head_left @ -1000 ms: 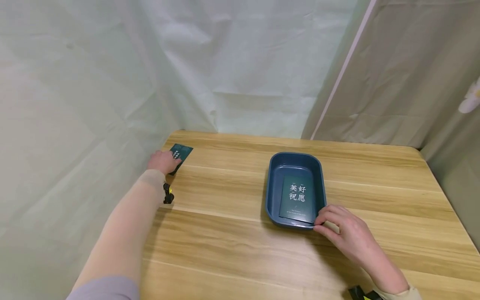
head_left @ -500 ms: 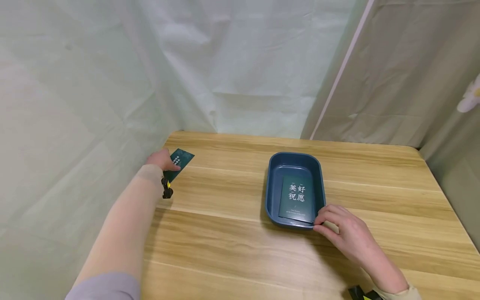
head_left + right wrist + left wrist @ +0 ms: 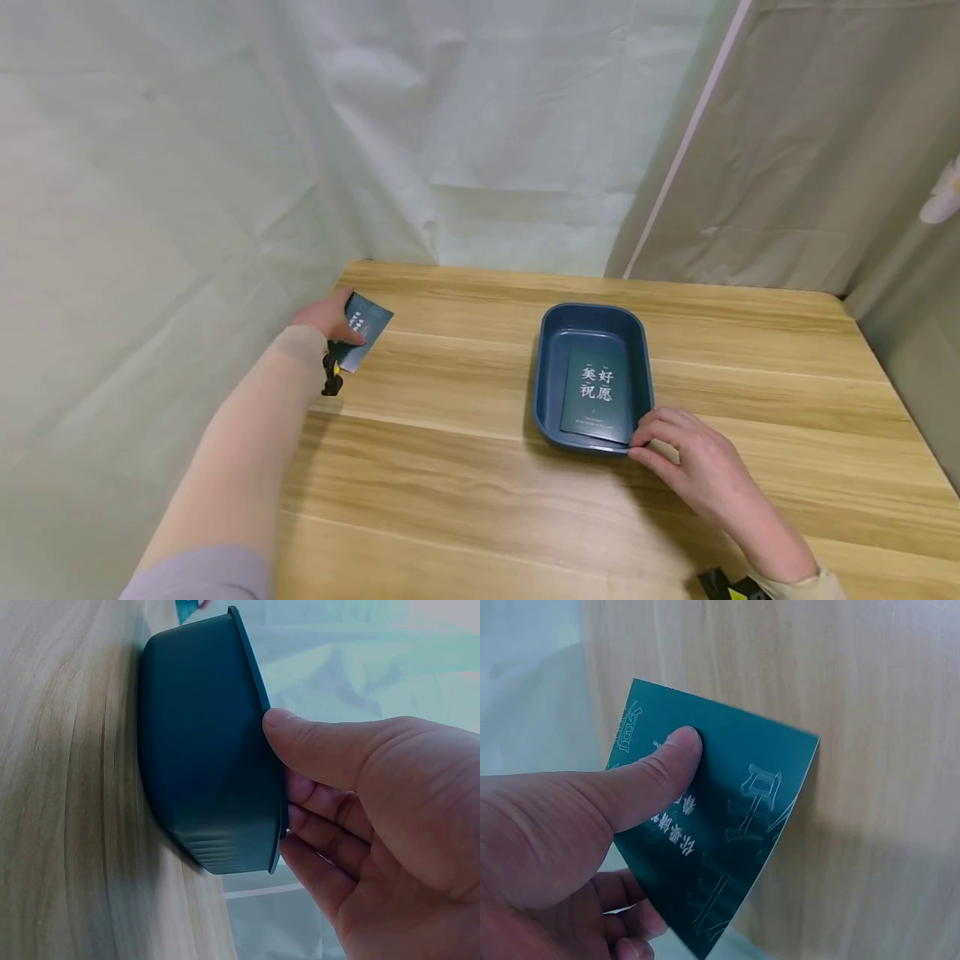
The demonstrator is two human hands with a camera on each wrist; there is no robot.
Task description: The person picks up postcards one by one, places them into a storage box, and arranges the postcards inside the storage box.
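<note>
At the table's far left, my left hand (image 3: 327, 318) pinches a dark green printed card (image 3: 367, 327). In the left wrist view the thumb lies across the front of the card (image 3: 727, 817), with the other fingers behind it, and the card is tilted up off the wood. My right hand (image 3: 693, 458) grips the near right corner of a dark blue rectangular tub (image 3: 551, 333). The right wrist view has the thumb on the rim of the tub (image 3: 202, 735) and fingers curled at its inner side. Inside the tub lies another dark green card (image 3: 596, 404) with large white characters.
The wooden table (image 3: 450, 483) extends between the hands and around the tub. A pale sheet (image 3: 487, 150) hangs along its left and back edges. Toward the right hangs a grey-beige curtain (image 3: 787, 150).
My left hand has gone from lying over the flat card to holding it raised and tilted, thumb on its face. The right hand and the tub keep their place.
</note>
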